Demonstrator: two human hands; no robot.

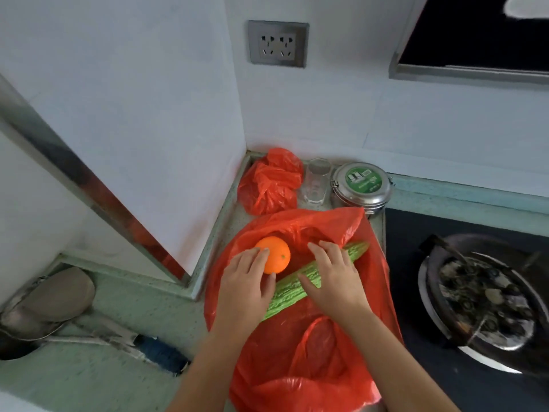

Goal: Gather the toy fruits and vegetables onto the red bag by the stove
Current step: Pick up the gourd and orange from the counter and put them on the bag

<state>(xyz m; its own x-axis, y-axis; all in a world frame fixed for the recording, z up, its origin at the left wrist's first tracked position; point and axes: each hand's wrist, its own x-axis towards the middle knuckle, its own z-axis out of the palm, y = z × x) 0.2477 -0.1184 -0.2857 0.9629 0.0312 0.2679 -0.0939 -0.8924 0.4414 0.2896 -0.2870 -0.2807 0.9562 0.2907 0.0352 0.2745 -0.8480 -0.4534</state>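
Head view, worktop corner beside the stove.

Red bag (312, 352): spread flat on the worktop, just left of the stove (416, 292); front edge running out of frame at the bottom.

Orange (274, 254): lying on the far-left part of the bag. Left hand (248, 289) laid over its near side, fingers (261, 255) draped loosely on top, not closed round it; resting contact rather than a firm hold, as far as can be judged.

Bitter gourd (297, 281): lying slantwise across the bag, far tip toward the stove, near end hidden under the left hand. Right hand (332, 281) pressed flat across its middle, fingers spread and open, thumb side hidden; whether anything is pinched underneath cannot be told.

Second red bag (269, 182), bunched, in the back corner; glass (316, 181) and steel tin (361, 185) just behind the spread bag. Pan of food (481, 295) on the burner. Ladle (50, 295) and blue-handled tool (160, 352) to the left.

Risks, judged: round orange likely to roll off the slick plastic once released, toward the left edge. Gourd tip near the stove edge; a careless push could send it onto the hob. Thin bag liable to slide or crumple under hand pressure, shifting both items. No other toys in view.
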